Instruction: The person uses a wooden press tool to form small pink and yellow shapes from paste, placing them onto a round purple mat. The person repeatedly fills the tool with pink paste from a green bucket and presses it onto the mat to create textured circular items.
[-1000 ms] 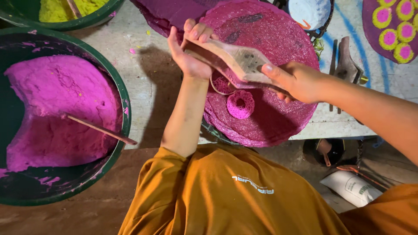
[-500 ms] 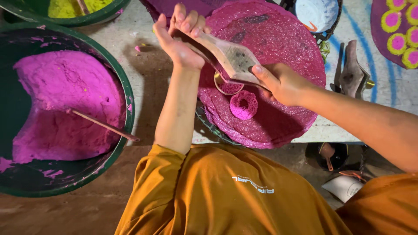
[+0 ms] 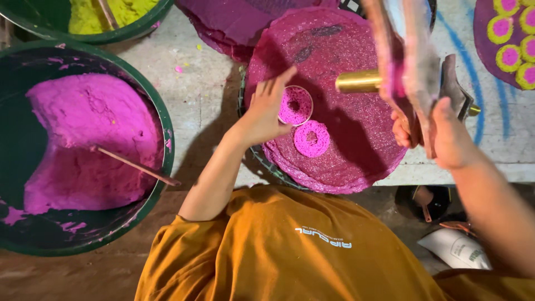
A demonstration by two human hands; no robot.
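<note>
My left hand (image 3: 266,111) sits just left of centre, fingers spread and loose, fingertips resting on the rim of a small round ring mould filled with pink paste (image 3: 295,105); it touches the mould without closing around it. My right hand (image 3: 440,134), at the right of the frame, is clenched around a flat, paste-smeared wooden paddle (image 3: 409,61) that rises blurred toward the top edge. A brass-coloured metal cylinder (image 3: 358,81) juts out leftward from behind the paddle; I cannot tell whether the hand holds that too. Just below the mould, near my left thumb, lies a finished pink ring of paste with a hole in its middle (image 3: 311,138). Both rest on a large round magenta-coated tray (image 3: 345,161) filling the centre of the frame. Far left, a big dark green basin (image 3: 161,120) holds a mound of bright pink paste (image 3: 83,134) with a thin wooden stick (image 3: 134,164) stuck into it. At the upper left a second green basin holds yellow paste (image 3: 100,14). In the upper right corner lies a round mat with pink-and-yellow rings (image 3: 510,39). My orange shirt (image 3: 278,251) fills the bottom.
</note>
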